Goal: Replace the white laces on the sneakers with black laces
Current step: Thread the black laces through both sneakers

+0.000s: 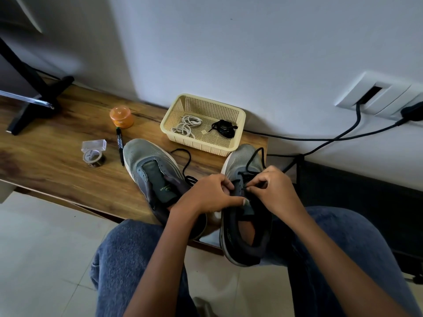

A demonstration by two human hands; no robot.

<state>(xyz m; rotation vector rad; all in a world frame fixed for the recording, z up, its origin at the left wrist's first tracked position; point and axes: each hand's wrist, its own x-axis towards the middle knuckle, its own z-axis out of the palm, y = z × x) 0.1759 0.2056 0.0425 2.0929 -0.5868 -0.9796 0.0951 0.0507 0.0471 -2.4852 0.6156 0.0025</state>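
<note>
right sneaker (246,197): at table (57,161) edge, heel overhanging toward my lap; long axis toe-to-wall, heel-to-me
left sneaker (155,177): on table beside it, no lace, toe pointing away
black lace (254,160): partly threaded in right sneaker, loose end trailing left; soft, limp, light, best pinched at the stiff tip
right hand (273,188): fingers pinching black lace at an eyelet
left hand (211,195): curled, gripping the sneaker's eyelet side
basket (238,115): white laces (186,125) coiled, spare black lace (223,128) bundled
</note>
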